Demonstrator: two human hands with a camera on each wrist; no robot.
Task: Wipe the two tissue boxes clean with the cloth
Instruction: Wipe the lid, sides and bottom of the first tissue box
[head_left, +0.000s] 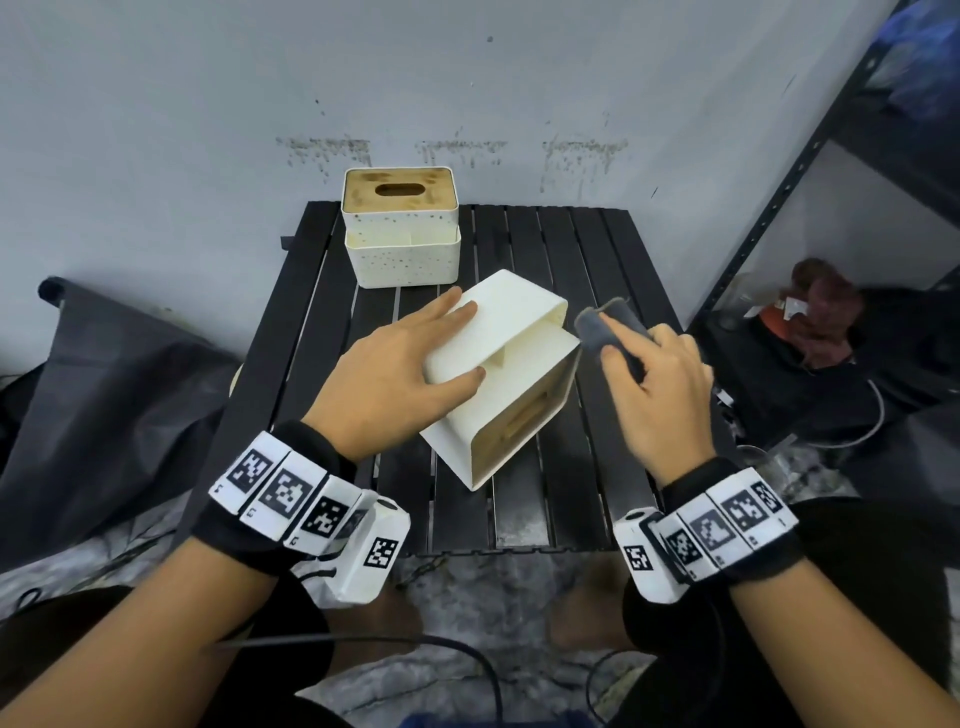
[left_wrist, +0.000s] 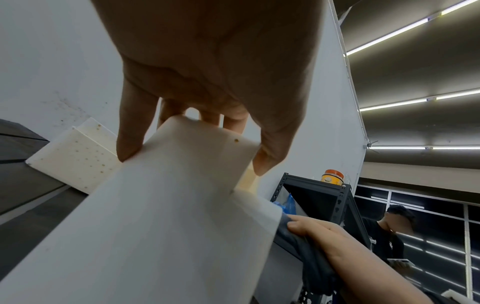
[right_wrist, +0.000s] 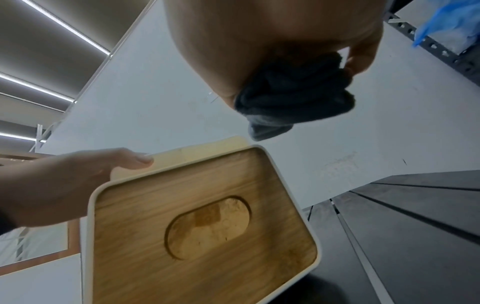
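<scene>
I am steadying the near tissue box (head_left: 498, 374) with my left hand (head_left: 400, 374), fingers lying nearly straight across its upturned white side and thumb hooked over the near edge. The box is lying tipped on its side at the middle of the black slatted table (head_left: 571, 493), its long axis running from the near-left toward the far-right corner, and its wooden lid face (right_wrist: 207, 222) with the oval slot is turning toward my right. My right hand (head_left: 654, 395) is clutching the bunched dark grey cloth (head_left: 605, 327) just beside the box's far-right end, apparently not touching it. So the right hand is the nearer one to that lid face, which I judge to be next for wiping. The second tissue box (head_left: 402, 228), speckled with spots, is standing upright at the table's far edge, left of centre, well apart from both hands.
</scene>
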